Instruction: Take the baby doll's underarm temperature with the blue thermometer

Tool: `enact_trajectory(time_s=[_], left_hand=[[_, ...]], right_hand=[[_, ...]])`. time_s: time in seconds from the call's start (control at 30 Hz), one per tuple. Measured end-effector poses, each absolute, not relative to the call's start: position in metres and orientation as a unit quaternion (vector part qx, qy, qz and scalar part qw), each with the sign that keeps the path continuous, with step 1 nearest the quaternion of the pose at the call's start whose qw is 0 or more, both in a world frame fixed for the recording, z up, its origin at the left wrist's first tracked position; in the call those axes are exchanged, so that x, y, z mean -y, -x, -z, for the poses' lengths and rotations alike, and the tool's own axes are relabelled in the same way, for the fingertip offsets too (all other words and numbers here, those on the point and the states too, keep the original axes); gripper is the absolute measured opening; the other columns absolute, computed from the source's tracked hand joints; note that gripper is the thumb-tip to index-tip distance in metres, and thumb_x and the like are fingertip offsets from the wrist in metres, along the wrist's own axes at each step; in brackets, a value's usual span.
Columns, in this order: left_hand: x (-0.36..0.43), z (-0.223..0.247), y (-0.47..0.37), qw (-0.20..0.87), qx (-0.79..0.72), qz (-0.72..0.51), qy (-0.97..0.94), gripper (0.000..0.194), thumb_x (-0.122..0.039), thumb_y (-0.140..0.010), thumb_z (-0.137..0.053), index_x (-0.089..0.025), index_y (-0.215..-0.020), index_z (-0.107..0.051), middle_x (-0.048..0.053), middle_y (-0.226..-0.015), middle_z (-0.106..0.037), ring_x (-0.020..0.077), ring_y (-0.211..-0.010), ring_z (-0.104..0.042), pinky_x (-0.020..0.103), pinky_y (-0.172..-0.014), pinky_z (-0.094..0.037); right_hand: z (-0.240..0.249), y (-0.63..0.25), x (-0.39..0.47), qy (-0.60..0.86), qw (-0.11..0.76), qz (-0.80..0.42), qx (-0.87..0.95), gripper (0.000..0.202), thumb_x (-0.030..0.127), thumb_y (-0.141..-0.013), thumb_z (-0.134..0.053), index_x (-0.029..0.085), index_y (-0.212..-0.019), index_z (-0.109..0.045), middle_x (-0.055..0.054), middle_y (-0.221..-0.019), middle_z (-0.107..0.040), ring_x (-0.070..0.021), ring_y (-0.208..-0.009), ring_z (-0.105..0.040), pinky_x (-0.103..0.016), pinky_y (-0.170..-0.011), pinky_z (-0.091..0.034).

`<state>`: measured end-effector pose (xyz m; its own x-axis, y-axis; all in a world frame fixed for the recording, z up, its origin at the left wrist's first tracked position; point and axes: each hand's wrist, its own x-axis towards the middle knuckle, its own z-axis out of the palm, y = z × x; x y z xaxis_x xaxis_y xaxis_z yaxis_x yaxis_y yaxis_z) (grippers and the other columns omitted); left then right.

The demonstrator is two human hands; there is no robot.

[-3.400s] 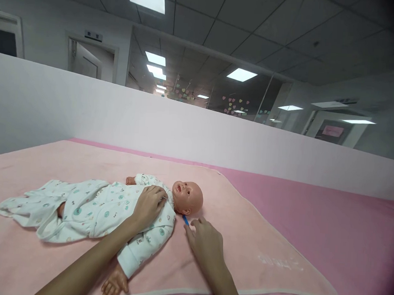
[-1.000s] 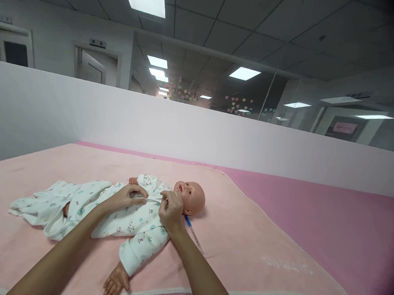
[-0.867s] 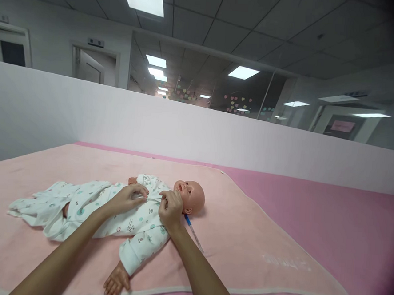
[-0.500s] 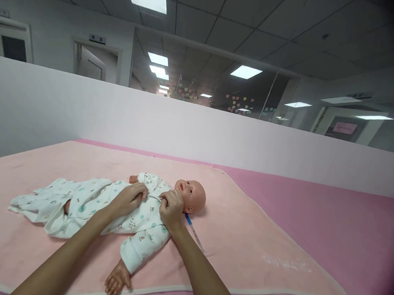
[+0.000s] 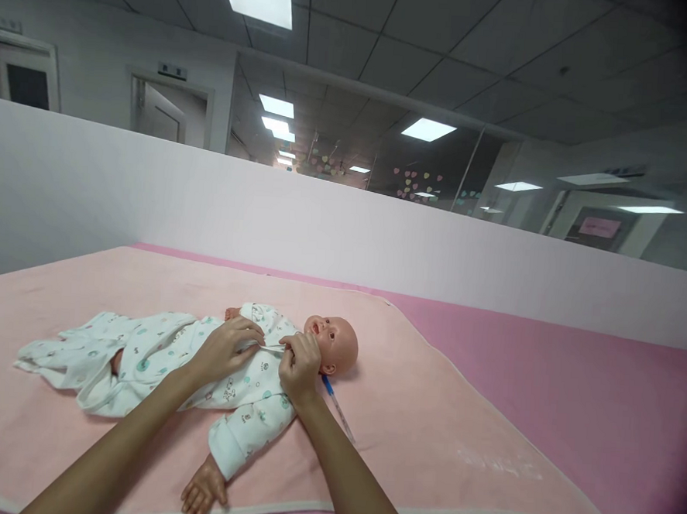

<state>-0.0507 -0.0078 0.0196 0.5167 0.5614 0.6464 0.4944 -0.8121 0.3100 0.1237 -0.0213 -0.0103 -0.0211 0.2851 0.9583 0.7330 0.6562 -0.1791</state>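
Observation:
A baby doll (image 5: 343,342) lies on its back with its head to the right, dressed in a white romper (image 5: 157,354) with a small green print. My left hand (image 5: 230,348) is on the chest, fingers closed on the front edge of the romper. Up by the doll's neck, my right hand (image 5: 300,363) pinches the same edge near the collar, and the cloth runs taut between both hands. My fingers cover the fastening itself. Beside the doll's head, partly under it, lies a thin stick with a blue end (image 5: 339,408), perhaps a thermometer.
Under the doll a peach blanket (image 5: 455,419) with a pale border is spread on a pink mat (image 5: 590,404). A low white wall (image 5: 345,226) runs behind the mat. Beyond it are glass panels and doors.
My left hand has shifted slightly to the right along the romper's edge, its fingers stretching a little further. The right hand and doll stay almost in place.

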Motion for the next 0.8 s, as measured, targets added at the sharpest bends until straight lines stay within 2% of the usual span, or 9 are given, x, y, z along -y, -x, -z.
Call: enact_trajectory(time_s=[0.17,0.3,0.53,0.8], left_hand=[[0.0089,-0.0195,0.049,0.046,-0.323,-0.386,-0.863,0.019,-0.021,-0.082,-0.041,-0.021,-0.085,-0.06,0.004,-0.088,-0.064,0.0191,-0.084,-0.055,0.03,-0.075,-0.042],[0.0043,-0.0156,0.0494,0.058,-0.374,-0.383,-0.843,0.02,-0.029,-0.083,-0.043,-0.023,-0.085,-0.062,0.001,-0.086,-0.067,0.0192,-0.081,-0.058,0.029,-0.071,-0.043],[0.001,-0.011,0.0508,0.018,-0.372,-0.363,-0.854,0.027,-0.035,-0.082,-0.044,-0.026,-0.085,-0.069,0.001,-0.09,-0.07,0.0209,-0.085,-0.06,0.031,-0.08,-0.042],[-0.0004,-0.0123,0.0564,0.057,-0.354,-0.361,-0.861,0.024,-0.039,-0.078,-0.05,-0.029,-0.085,-0.07,0.001,-0.084,-0.071,0.0204,-0.084,-0.061,0.026,-0.075,-0.044]], right_hand=[[0.0103,-0.1233,0.0213,0.37,0.594,0.19,0.689,0.025,0.002,-0.067,-0.036,0.018,-0.066,-0.055,-0.001,-0.059,-0.051,-0.0143,-0.061,-0.044,-0.027,-0.059,-0.034],[0.0099,-0.123,0.0218,0.371,0.594,0.189,0.688,0.025,0.002,-0.066,-0.036,0.018,-0.066,-0.056,-0.001,-0.06,-0.052,-0.0142,-0.061,-0.044,-0.027,-0.06,-0.034],[0.0109,-0.1234,0.0215,0.377,0.589,0.188,0.689,0.025,0.002,-0.065,-0.036,0.018,-0.066,-0.055,-0.001,-0.06,-0.051,-0.0146,-0.061,-0.043,-0.027,-0.057,-0.033],[0.0107,-0.1231,0.0212,0.387,0.582,0.19,0.689,0.025,0.002,-0.065,-0.037,0.018,-0.066,-0.055,-0.001,-0.06,-0.051,-0.0149,-0.062,-0.044,-0.027,-0.058,-0.033]])
